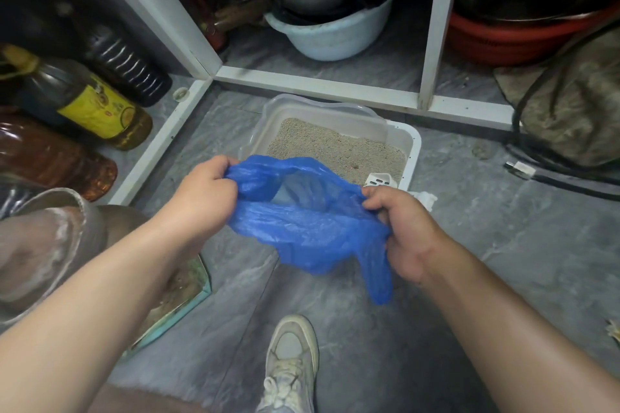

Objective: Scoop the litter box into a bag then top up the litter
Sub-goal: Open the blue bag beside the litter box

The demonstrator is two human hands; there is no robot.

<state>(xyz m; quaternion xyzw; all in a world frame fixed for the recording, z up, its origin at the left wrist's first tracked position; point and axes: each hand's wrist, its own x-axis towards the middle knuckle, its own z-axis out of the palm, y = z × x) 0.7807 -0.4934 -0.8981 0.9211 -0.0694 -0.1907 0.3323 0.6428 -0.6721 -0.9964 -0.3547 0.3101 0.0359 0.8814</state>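
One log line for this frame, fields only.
left hand: grips blue bag | right hand: grips bag | bag mouth: open | scoop: in litter box

Blue bag held open over the litter box

Left hand (204, 191) and right hand (402, 228) pinch the blue bag (302, 225) apart above the litter box (414, 144); a scoop (380, 180) lies inside.

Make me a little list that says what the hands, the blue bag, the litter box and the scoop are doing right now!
left hand: grips one side of the bag's mouth
right hand: grips the other side
blue plastic bag: pulled open between the hands, above the floor in front of the litter box
litter box: on the grey floor, holds beige litter
litter scoop: white, in the box's near right corner, untouched
scooping: not yet begun
nearby: oil bottles on the left, stacked basins behind
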